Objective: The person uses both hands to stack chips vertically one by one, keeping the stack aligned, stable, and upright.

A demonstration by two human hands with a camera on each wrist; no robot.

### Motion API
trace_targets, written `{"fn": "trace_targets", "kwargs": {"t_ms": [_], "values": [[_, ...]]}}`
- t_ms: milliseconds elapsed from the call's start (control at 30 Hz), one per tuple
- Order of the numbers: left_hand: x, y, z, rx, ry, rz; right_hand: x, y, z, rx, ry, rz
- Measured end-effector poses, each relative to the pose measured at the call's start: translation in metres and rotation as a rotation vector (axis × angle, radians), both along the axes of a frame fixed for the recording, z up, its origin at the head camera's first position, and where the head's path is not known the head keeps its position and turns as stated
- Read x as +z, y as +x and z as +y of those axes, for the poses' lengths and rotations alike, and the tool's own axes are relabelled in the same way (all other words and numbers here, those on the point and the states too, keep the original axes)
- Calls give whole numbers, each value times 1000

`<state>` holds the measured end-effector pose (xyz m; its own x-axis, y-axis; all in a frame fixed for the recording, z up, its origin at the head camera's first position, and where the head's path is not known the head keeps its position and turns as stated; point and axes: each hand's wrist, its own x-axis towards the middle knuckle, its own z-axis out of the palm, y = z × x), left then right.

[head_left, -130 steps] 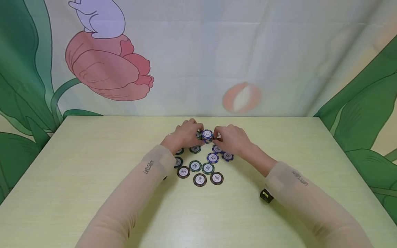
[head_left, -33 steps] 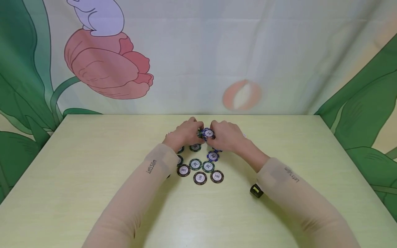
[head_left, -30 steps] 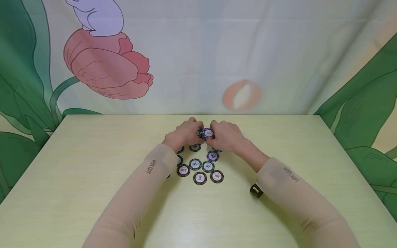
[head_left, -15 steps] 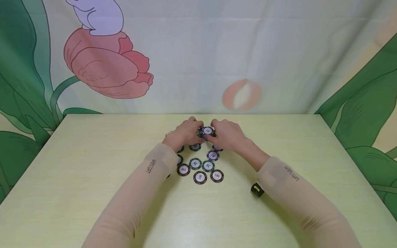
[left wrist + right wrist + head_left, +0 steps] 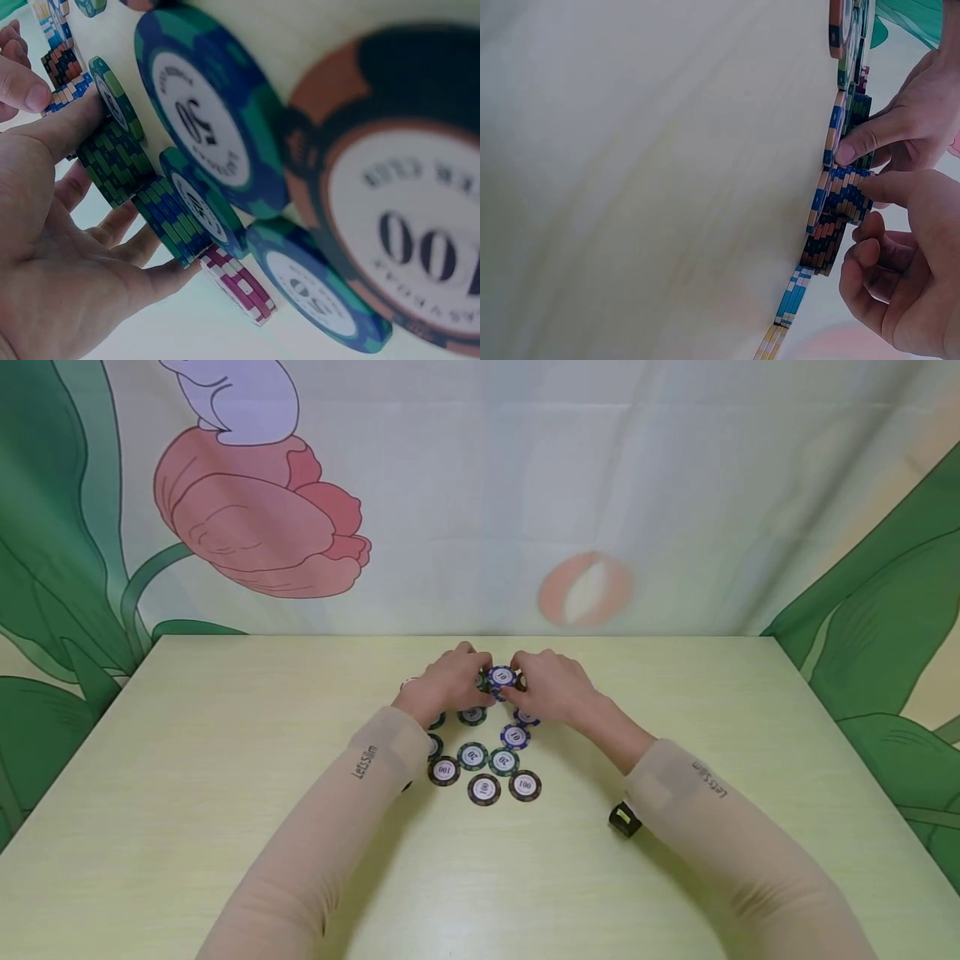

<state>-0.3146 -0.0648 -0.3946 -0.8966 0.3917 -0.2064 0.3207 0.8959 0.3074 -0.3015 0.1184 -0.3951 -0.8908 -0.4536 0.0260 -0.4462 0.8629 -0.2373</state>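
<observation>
Near the table's far edge, my left hand (image 5: 447,681) curls round a stack of green poker chips (image 5: 116,161); its fingers spread behind the stack and the thumb lies in front. A second green stack (image 5: 172,217) stands beside it, near those fingers. My right hand (image 5: 555,685) pinches the neighbouring stack of blue poker chips (image 5: 502,677), thumb in front and index finger at the back. The top chip reads 10. In the right wrist view a dark brown stack (image 5: 825,244) adjoins the blue stack (image 5: 847,191). The hands partly cover the row in the head view.
Loose chips lie flat nearer me: a blue chip (image 5: 515,737), green chips (image 5: 472,756) and black 100 chips (image 5: 484,789). The row ends with maroon chips (image 5: 238,285) on one side, light-blue (image 5: 793,296) and yellow chips (image 5: 771,343) on the other. A printed curtain (image 5: 450,527) hangs behind.
Since the oldest frame, a loose blue chip has left the tabletop and my right hand has closed on the blue stack. Its top chip, askew a second ago, now sits more squarely.
</observation>
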Motion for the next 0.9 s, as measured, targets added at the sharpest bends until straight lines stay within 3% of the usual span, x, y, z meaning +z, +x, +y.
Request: {"fn": "trace_targets", "kwargs": {"t_ms": [567,733,900], "values": [[1,1,1,7,13,-11,1,5,10,-34,-38,-16],[0,-1,1,0,16,-18,1,9,17,16,-19,-14],[1,-1,0,7,9,-33,5,12,19,81,29,-73]]}}
